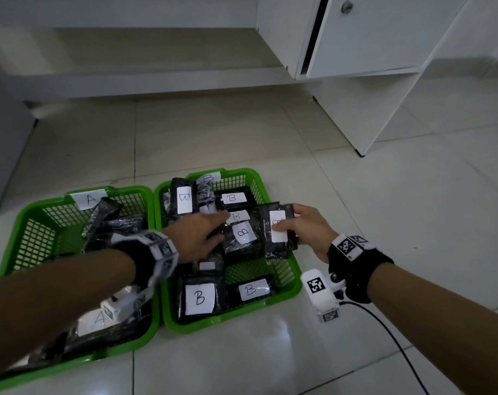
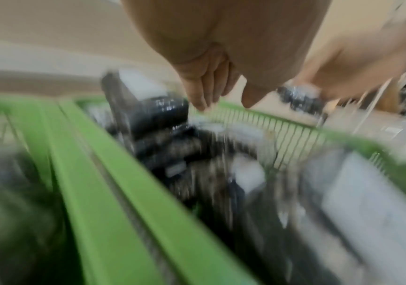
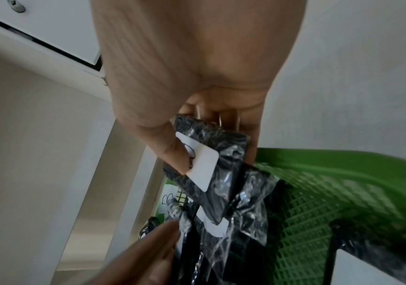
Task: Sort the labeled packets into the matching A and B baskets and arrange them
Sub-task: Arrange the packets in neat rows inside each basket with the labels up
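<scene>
Right-hand grip: thumb on the white label and fingers curled behind one black packet, which is held at the right side of basket B, resting against or just above the other packets there; its letter is covered by the thumb in the head view and only partly legible in the right wrist view, so its class cannot be read with certainty. Left hand: fingers extended and flat, reaching across into basket B and touching the packets at its middle without gripping any. Basket B holds a pile of black packets, every legible label reading B, some flat and some leaning or overlapping. Basket A, just beside it on the tiled floor, holds several packets, one near label reading A; others lie label-hidden or tilted. No loose packets appear on the floor, so sorting seems nearly complete. Remaining work, by this evidence: setting down the held packet and straightening both piles, which are not yet orderly.
</scene>
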